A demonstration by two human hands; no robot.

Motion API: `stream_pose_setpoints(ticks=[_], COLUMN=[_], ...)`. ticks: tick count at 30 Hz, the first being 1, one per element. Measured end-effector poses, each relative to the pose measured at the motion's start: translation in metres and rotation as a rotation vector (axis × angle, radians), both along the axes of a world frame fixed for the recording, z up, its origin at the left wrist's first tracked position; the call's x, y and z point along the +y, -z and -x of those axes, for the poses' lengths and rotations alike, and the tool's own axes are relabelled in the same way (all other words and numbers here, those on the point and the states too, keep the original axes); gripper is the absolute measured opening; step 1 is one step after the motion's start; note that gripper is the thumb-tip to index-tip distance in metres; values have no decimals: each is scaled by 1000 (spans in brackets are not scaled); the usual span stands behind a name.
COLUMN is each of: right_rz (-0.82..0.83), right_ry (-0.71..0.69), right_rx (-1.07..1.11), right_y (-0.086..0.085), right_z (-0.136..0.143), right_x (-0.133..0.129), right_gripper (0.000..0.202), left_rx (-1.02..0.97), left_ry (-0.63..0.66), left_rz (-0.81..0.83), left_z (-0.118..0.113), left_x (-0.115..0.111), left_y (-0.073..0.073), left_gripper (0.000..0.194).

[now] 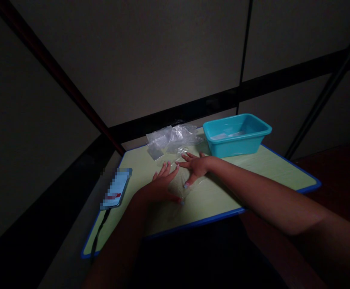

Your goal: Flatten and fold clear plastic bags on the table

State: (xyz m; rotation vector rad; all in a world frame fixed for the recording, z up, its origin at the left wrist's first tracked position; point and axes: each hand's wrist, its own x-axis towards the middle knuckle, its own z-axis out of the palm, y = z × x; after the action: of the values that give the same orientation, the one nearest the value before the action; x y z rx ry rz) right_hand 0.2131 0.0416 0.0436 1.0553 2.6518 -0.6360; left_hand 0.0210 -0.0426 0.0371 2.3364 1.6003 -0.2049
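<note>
A clear plastic bag (179,180) lies flat on the pale green table (223,188), partly covered by both hands. My left hand (161,185) rests on its left side with the fingers spread. Across from it, my right hand (196,165) presses on the right side, fingers stretched out and thumb apart. Neither hand grips anything. Just beyond my fingertips is a loose pile of clear plastic bags (175,138). The bag is see-through, so its outline is hard to make out.
A turquoise plastic basket (238,145) stands at the back right, with some clear or whitish pieces inside. At the left edge lies a phone-like device (117,186), partly blurred, with a dark strap (100,230) hanging down. A panelled wall (169,60) rises behind the table.
</note>
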Motion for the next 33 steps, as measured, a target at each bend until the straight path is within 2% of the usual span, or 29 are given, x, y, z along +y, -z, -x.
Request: stream_pose_setpoints(ticks=[3, 6, 9, 12, 17, 20, 24, 27, 29, 33], right_rz=[-5, -19, -43, -65, -81, -67, -65, -84, -98, -115], right_ry=[1, 44, 104, 117, 69, 28, -61, -122, -141, -130], right_rx=[-11, -34, -45, -15, 64, 90, 183, 244, 240, 217], right_y=[0, 1, 2, 1, -6, -4, 6, 13, 16, 18], right_z=[0, 2, 4, 5, 1, 1, 7, 12, 14, 15], right_x=[0, -3, -6, -9, -8, -8, -10, -11, -11, -10], right_gripper=[114, 115, 119, 121, 115, 115, 114, 108, 105, 103], left_rx=[-11, -58, -66, -52, 48, 91, 108, 90, 74, -58], left_ry=[-5, -61, -136, -138, -70, -79, -116, -143, -175, -175], left_rz=[-42, -178, -301, -267, -1, 31, 26, -5, -71, -245], left_z=[-1, -2, 1, 3, 6, 8, 12, 16, 18, 18], left_x=[1, 3, 5, 5, 2, 1, 1, 3, 4, -3], left_y=[-1, -3, -5, -5, -5, -3, 1, 2, -2, -26], left_gripper=[107, 82, 69, 73, 106, 115, 120, 117, 107, 76])
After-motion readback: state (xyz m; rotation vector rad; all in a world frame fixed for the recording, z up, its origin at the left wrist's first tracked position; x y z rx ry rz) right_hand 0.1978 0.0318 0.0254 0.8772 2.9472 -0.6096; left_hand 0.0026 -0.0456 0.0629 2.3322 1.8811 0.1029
